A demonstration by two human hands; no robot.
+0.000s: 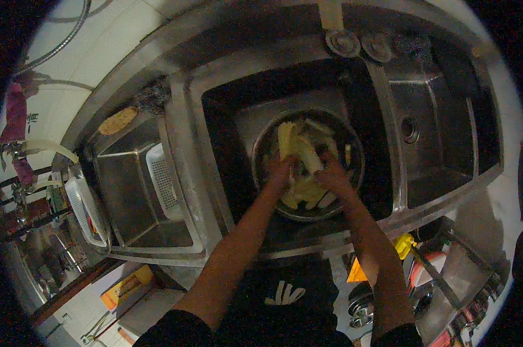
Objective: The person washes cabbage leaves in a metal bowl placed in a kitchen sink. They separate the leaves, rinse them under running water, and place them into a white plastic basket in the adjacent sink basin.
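In the middle sink compartment (pixel 245 122) stands one round metal basin (pixel 308 219) of pale yellowish pieces (pixel 306 151), the left hand (pixel 283 172) and right hand (pixel 331 174) both down among them, their grip too dim to tell, with a white perforated basket (pixel 163 182) in the left compartment (pixel 125 179).

pale yellow pieces (pixel 285 137), grey basin (pixel 361 164); white basket (pixel 165 180), black white-printed garment (pixel 300 311)
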